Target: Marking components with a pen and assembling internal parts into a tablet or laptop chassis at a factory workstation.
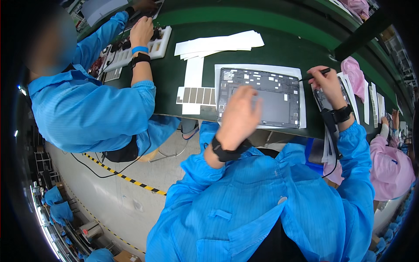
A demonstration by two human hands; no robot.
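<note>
A thin dark grey tablet housing point(279, 102), dotted with small white pieces, lies on white sheets point(302, 111) in front of me. Over its left part is my left hand point(241, 114), its thumb apart from its slightly blurred fingers; nothing shows in it. My right hand point(328, 87) is closed on a slim black pen-like tool point(307, 78), whose tip reaches the housing's upper right corner. Whether the tip touches cannot be made out. Left of the housing, a white strip with grey rectangles point(197, 95) lies across a long white paper strip point(193, 72).
Several white paper strips point(220, 44) lie fanned on the green table point(288, 48). At the left, a co-worker in blue point(96, 109) reaches over a white tray point(162, 43). Another dark housing point(322, 99) lies under my right forearm. People in pink point(390, 168) sit farther right.
</note>
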